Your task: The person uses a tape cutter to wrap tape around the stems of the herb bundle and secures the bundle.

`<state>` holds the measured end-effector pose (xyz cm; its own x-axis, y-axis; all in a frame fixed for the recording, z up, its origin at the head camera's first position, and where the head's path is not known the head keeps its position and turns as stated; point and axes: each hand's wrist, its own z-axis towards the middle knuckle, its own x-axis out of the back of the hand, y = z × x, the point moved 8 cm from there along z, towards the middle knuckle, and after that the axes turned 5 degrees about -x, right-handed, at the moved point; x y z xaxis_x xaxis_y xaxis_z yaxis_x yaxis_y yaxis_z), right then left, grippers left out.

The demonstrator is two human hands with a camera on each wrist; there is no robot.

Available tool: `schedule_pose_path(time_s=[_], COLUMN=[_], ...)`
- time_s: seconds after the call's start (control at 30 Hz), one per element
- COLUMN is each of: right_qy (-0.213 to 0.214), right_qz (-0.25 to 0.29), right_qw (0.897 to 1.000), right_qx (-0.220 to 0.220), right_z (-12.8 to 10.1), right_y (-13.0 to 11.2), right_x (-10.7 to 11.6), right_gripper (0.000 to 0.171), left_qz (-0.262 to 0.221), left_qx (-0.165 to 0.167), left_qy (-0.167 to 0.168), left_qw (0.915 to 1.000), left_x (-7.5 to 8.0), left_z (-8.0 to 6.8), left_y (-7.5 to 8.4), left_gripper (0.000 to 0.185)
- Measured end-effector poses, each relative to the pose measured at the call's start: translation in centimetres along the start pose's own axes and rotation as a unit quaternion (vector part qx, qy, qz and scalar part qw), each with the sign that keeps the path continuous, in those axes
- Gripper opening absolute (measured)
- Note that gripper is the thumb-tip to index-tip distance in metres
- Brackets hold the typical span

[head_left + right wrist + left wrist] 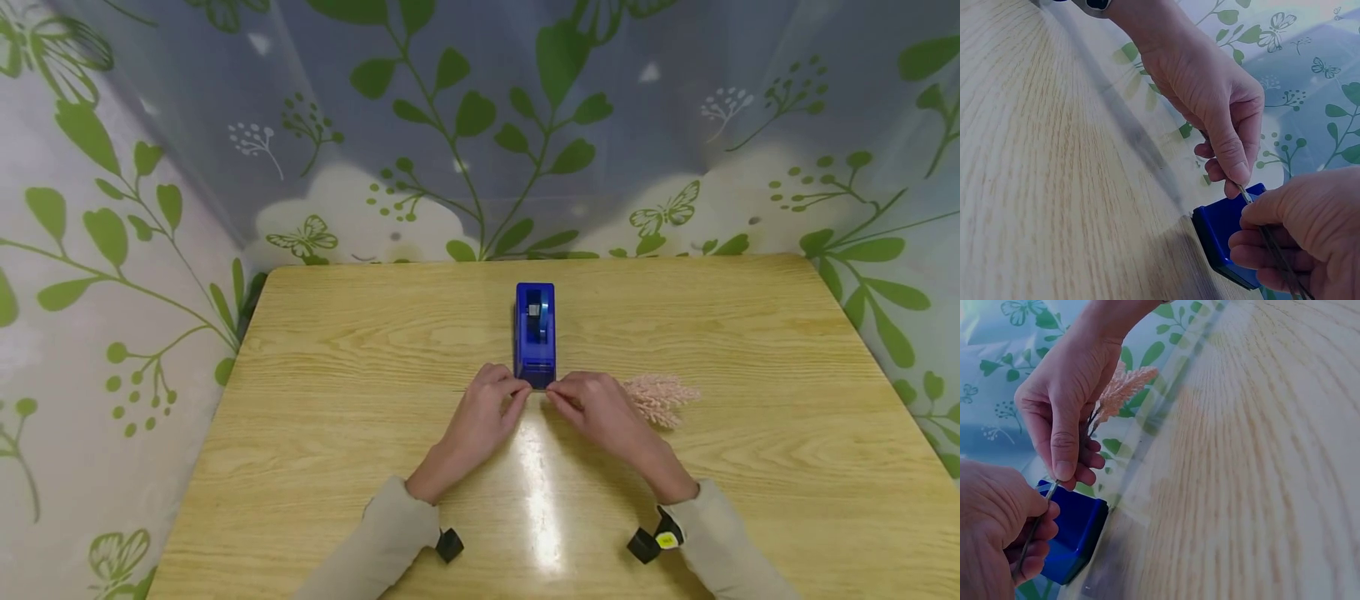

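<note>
I see a thin dark stem [1035,528] pinched between both hands just in front of the blue plastic tape dispenser [536,335], and it carries a pale pink feathery artificial sprig [660,398] that lies on the wood to the right of the dispenser's near end. My left hand [483,412] pinches the stem's bare end with thumb and curled fingers; my right hand [596,408] pinches it nearer the plume, thumb pressed down along the stem. The stem runs level between the two hands, close to the dispenser's front edge; whether it touches I cannot tell. The dispenser stands lengthwise at the middle of the light wooden table [750,350], with a grey roll seated in its open top. I can read no writing on it. A leaf-and-butterfly printed backdrop [480,125] surrounds the table.
</note>
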<state>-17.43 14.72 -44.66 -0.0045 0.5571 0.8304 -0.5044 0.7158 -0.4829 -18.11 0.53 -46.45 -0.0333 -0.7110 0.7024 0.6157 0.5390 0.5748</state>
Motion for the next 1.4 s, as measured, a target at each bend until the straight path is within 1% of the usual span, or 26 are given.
schedule_pose_path(time_s=[0.2,0.37,0.47,0.57,0.77,1.1,1.4], right_qy=[-0.022,-0.071,-0.087,-0.084,-0.058,-0.045,-0.027], right_qz=[0.029,0.05,0.044,0.031,0.006,-0.011,-0.03], right_qw=[0.999,0.994,0.993,0.994,0.998,0.998,0.999], right_qx=[-0.029,-0.061,-0.066,-0.06,-0.033,-0.034,-0.025], right_z=[0.0,0.0,0.0,0.0,-0.1,-0.2,-0.2], right_y=[0.4,0.9,0.9,0.7,0.4,0.6,0.6], right_x=[-0.3,-1.1,-1.4,-1.2,-0.6,-0.3,-0.2], right_gripper=[0.01,0.021,0.025,0.024,0.015,0.014,0.012], left_qz=[-0.008,-0.008,-0.009,-0.01,-0.013,-0.01,-0.003], left_qx=[-0.008,-0.008,-0.006,-0.004,-0.001,0.011,0.009], left_qy=[0.014,0.017,0.014,0.009,0.001,-0.004,-0.027], left_qw=[0.9998,0.9998,0.9998,0.9999,0.9999,0.9999,0.9996], left_x=[0.0,0.1,0.1,0.1,-0.1,-0.3,-0.5], left_z=[0.0,-0.1,-0.1,0.0,-0.1,-0.2,-0.1], left_y=[0.1,0.0,0.0,0.0,-0.1,-0.3,-0.2], left_gripper=[0.007,0.007,0.007,0.008,0.009,0.012,0.017])
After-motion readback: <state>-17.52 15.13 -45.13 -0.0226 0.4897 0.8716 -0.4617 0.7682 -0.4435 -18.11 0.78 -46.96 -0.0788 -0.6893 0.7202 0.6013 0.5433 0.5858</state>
